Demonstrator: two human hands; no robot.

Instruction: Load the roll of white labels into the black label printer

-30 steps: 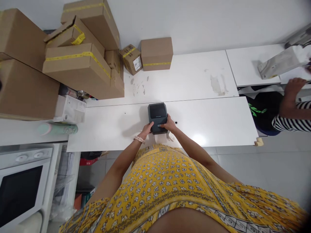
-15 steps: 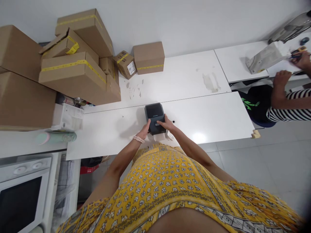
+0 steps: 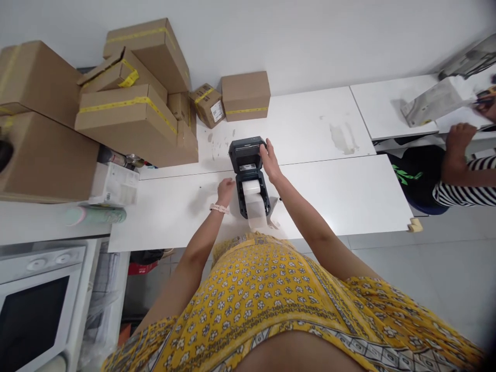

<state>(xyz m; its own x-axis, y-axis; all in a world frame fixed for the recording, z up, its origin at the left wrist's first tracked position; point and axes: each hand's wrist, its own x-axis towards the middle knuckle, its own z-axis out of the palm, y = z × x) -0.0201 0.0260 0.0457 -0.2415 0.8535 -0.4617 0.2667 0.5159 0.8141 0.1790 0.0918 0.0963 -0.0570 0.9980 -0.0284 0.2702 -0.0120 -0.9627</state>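
A dark grey label printer (image 3: 241,199) sits on the white table with its lid (image 3: 245,150) raised and tilted back. Inside lies a white label roll (image 3: 251,187), its strip (image 3: 256,211) running out over the front towards my body. My right hand (image 3: 270,161) grips the right edge of the lid, thumb on its inner face. My left hand (image 3: 225,191), with a pale pink wristband, is beside the printer's left side. Its fingers are curled in, with nothing visible in them.
Taped cardboard boxes (image 3: 127,116) are stacked at the left, with two more boxes (image 3: 246,95) by the wall. A green bottle (image 3: 103,215) lies at the left, above a white microwave (image 3: 34,305). At the right, another person's hand (image 3: 461,135) rests by a whitish package (image 3: 430,106).
The printer's lid has swung up and back, exposing the label roll. My right hand has risen with the lid; my left hand has moved off the printer's front to its left side.
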